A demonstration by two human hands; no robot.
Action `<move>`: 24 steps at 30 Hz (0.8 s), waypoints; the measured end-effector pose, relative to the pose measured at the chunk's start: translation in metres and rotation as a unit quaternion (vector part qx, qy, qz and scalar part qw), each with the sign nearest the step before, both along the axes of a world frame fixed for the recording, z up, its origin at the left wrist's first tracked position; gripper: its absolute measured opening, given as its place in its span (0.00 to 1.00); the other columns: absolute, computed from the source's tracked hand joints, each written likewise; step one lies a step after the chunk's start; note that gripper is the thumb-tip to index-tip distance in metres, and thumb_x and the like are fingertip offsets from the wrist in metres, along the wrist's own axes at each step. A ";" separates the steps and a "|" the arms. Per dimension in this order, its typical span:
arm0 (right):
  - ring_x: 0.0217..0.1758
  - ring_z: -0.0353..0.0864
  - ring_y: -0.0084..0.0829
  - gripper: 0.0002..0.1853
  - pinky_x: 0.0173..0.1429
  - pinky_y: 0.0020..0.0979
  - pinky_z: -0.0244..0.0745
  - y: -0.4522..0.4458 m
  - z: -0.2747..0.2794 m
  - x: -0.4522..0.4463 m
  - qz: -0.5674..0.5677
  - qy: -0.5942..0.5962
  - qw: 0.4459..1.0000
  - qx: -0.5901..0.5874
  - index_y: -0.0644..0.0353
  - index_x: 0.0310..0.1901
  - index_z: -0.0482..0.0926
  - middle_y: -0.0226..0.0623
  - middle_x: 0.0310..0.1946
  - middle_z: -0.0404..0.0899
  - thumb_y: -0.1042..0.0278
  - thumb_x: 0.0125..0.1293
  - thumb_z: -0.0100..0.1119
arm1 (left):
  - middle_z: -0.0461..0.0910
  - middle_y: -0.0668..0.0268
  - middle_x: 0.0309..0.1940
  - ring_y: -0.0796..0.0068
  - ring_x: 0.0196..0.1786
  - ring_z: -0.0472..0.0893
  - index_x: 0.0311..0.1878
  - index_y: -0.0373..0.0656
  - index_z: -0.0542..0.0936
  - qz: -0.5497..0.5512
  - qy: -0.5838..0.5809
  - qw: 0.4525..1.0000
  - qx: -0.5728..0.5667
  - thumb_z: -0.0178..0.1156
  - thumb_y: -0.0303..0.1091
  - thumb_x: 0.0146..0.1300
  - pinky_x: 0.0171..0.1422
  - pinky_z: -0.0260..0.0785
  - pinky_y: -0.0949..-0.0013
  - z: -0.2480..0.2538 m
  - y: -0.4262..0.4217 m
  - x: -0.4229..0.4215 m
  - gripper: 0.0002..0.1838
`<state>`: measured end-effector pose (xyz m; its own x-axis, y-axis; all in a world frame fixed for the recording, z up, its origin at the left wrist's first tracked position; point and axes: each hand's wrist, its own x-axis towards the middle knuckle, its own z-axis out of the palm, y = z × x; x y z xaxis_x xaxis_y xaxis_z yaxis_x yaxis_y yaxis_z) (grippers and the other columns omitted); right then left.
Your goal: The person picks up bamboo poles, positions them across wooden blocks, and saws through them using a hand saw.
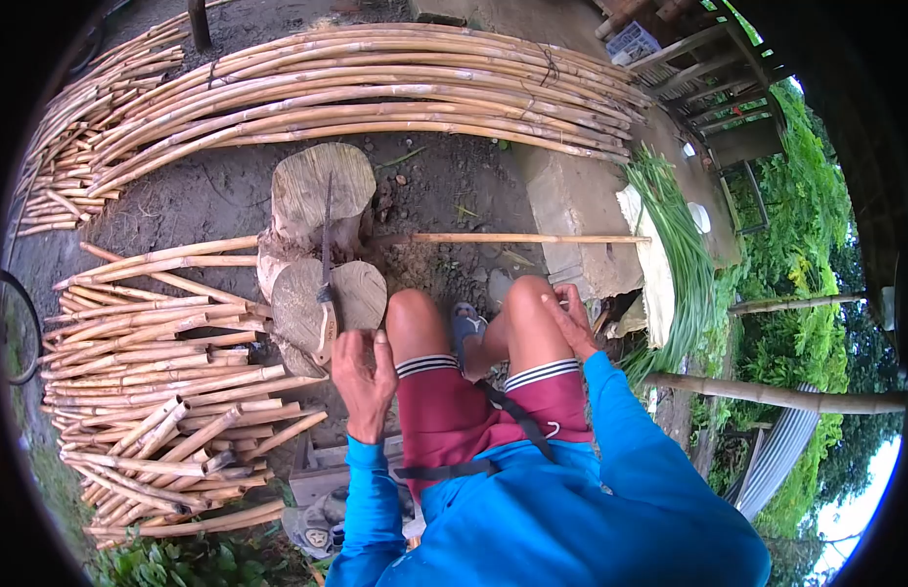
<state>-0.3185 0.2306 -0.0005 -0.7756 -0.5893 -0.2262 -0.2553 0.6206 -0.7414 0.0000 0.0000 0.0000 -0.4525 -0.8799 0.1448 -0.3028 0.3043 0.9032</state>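
Note:
A handsaw [328,318] with a wooden handle and dark blade lies across two cut log faces, the near stump [361,293] and the far stump [312,181]. My left hand [364,380] hovers just beside the saw's handle, loosely bent, its thumb apart from the fingers and nothing seen in it. On my right knee rests my right hand [571,321], fingers loosely spread and holding nothing visible. A long bamboo pole [512,238] stretches from the stumps to a concrete ledge [561,205], beyond my knees.
Cut bamboo pieces [170,362] are heaped at the left. Tied long bamboo poles [376,83] lie across the back. Long green leaves [674,245] lie over a pale sack [635,215] on the right. A wooden box [332,470] and a cap [322,523] are near my left arm.

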 end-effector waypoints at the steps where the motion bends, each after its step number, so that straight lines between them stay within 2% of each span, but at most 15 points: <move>1: 0.51 0.70 0.28 0.28 0.60 0.29 0.64 0.003 0.001 0.000 -0.021 -0.029 0.999 -0.020 0.60 0.54 0.70 0.35 0.45 0.73 0.47 0.64 0.64 | 0.77 0.56 0.37 0.56 0.44 0.74 0.38 0.40 0.77 0.033 -0.033 0.998 -0.034 0.60 0.34 0.62 0.51 0.65 0.55 -0.002 -0.008 0.006 0.08; 2: 0.52 0.70 0.28 0.24 0.60 0.29 0.64 0.005 0.003 -0.001 -0.041 -0.059 0.997 -0.040 0.61 0.53 0.70 0.35 0.45 0.73 0.50 0.68 0.60 | 0.76 0.56 0.36 0.54 0.44 0.74 0.39 0.39 0.77 0.046 -0.085 0.992 -0.083 0.60 0.35 0.62 0.50 0.65 0.54 -0.007 -0.016 0.012 0.10; 5: 0.52 0.70 0.28 0.20 0.60 0.29 0.64 0.000 -0.011 -0.033 -0.014 -0.085 0.995 -0.048 0.62 0.51 0.73 0.34 0.45 0.73 0.52 0.72 0.55 | 0.75 0.56 0.36 0.53 0.43 0.73 0.41 0.38 0.76 0.063 -0.135 0.982 -0.113 0.60 0.36 0.62 0.50 0.64 0.53 -0.032 -0.042 0.002 0.11; 6: 0.53 0.71 0.28 0.20 0.61 0.29 0.64 -0.003 -0.012 -0.040 0.061 -0.030 0.996 -0.055 0.62 0.50 0.74 0.35 0.46 0.73 0.51 0.73 0.53 | 0.75 0.54 0.37 0.51 0.43 0.72 0.43 0.38 0.76 0.052 -0.154 0.983 -0.090 0.60 0.37 0.62 0.52 0.63 0.53 -0.037 -0.049 0.001 0.13; 10: 0.53 0.72 0.27 0.21 0.60 0.28 0.64 -0.029 -0.018 -0.056 0.035 -0.128 0.990 -0.057 0.61 0.51 0.75 0.34 0.46 0.74 0.49 0.73 0.52 | 0.73 0.53 0.37 0.50 0.44 0.71 0.42 0.38 0.75 0.042 -0.182 0.977 -0.104 0.60 0.36 0.61 0.50 0.63 0.53 -0.050 -0.057 0.002 0.12; 12: 0.52 0.72 0.25 0.20 0.54 0.29 0.69 -0.057 -0.016 -0.077 0.070 -0.149 0.984 0.072 0.58 0.51 0.74 0.32 0.45 0.75 0.48 0.71 0.55 | 0.72 0.53 0.36 0.49 0.43 0.71 0.41 0.38 0.75 0.055 -0.194 0.975 -0.095 0.61 0.35 0.60 0.49 0.63 0.53 -0.056 -0.059 -0.001 0.12; 13: 0.52 0.72 0.25 0.20 0.54 0.29 0.69 -0.074 -0.023 -0.093 0.081 -0.153 0.982 0.077 0.58 0.51 0.74 0.32 0.45 0.75 0.48 0.71 0.55 | 0.71 0.53 0.35 0.49 0.43 0.71 0.40 0.39 0.74 0.067 -0.201 0.973 -0.091 0.61 0.35 0.59 0.49 0.63 0.52 -0.059 -0.059 -0.005 0.11; 16: 0.42 0.72 0.21 0.21 0.38 0.29 0.70 -0.130 -0.045 -0.134 0.138 -0.191 0.964 0.122 0.53 0.50 0.72 0.27 0.39 0.75 0.46 0.67 0.60 | 0.70 0.53 0.34 0.49 0.42 0.70 0.38 0.39 0.73 0.080 -0.264 0.956 -0.097 0.60 0.34 0.58 0.48 0.63 0.52 -0.051 -0.060 -0.016 0.11; 17: 0.39 0.73 0.20 0.21 0.37 0.28 0.70 -0.151 -0.055 -0.147 0.152 -0.169 0.968 0.109 0.55 0.49 0.73 0.28 0.38 0.77 0.47 0.66 0.61 | 0.70 0.53 0.34 0.49 0.41 0.70 0.38 0.39 0.73 0.085 -0.290 0.949 -0.092 0.60 0.34 0.58 0.47 0.63 0.52 -0.049 -0.062 -0.019 0.11; 19: 0.40 0.75 0.22 0.20 0.40 0.30 0.72 -0.202 -0.067 -0.175 0.176 -0.142 0.965 0.136 0.57 0.49 0.74 0.32 0.39 0.77 0.49 0.66 0.62 | 0.71 0.54 0.34 0.50 0.41 0.70 0.37 0.40 0.72 0.104 -0.316 0.938 -0.095 0.61 0.35 0.58 0.47 0.63 0.52 -0.058 -0.062 -0.025 0.11; 21: 0.41 0.76 0.25 0.21 0.43 0.32 0.74 -0.249 -0.085 -0.201 0.228 -0.096 0.963 0.106 0.60 0.48 0.74 0.36 0.39 0.78 0.51 0.66 0.62 | 0.71 0.55 0.33 0.51 0.41 0.71 0.36 0.40 0.72 0.141 -0.314 0.934 -0.094 0.63 0.37 0.57 0.46 0.63 0.53 -0.065 -0.060 -0.030 0.12; 22: 0.44 0.77 0.31 0.21 0.48 0.35 0.75 -0.271 -0.097 -0.214 0.254 -0.091 0.958 0.094 0.60 0.49 0.73 0.40 0.41 0.77 0.52 0.65 0.63 | 0.71 0.56 0.33 0.52 0.39 0.71 0.36 0.41 0.72 0.144 -0.315 0.932 -0.106 0.64 0.37 0.56 0.45 0.62 0.53 -0.071 -0.059 -0.028 0.13; 23: 0.44 0.77 0.31 0.21 0.48 0.35 0.75 -0.291 -0.106 -0.229 0.257 -0.097 0.957 0.091 0.60 0.49 0.73 0.40 0.41 0.77 0.52 0.65 0.63 | 0.71 0.57 0.32 0.53 0.37 0.71 0.36 0.41 0.71 0.153 -0.308 0.933 -0.109 0.64 0.37 0.57 0.45 0.62 0.53 -0.076 -0.058 -0.029 0.13; 24: 0.46 0.78 0.35 0.21 0.50 0.37 0.75 -0.314 -0.114 -0.241 0.296 -0.032 0.949 0.102 0.60 0.49 0.74 0.42 0.41 0.77 0.52 0.64 0.63 | 0.70 0.58 0.32 0.54 0.36 0.71 0.36 0.41 0.70 0.160 -0.311 0.929 -0.125 0.64 0.37 0.58 0.44 0.61 0.53 -0.079 -0.058 -0.031 0.14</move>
<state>-0.5596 -0.0830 -0.1141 -0.3039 -0.8565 -0.4172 -0.5617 0.5148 -0.6476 -0.0312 -0.0581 -0.0786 -0.2381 -0.9579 0.1603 -0.8529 0.2852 0.4372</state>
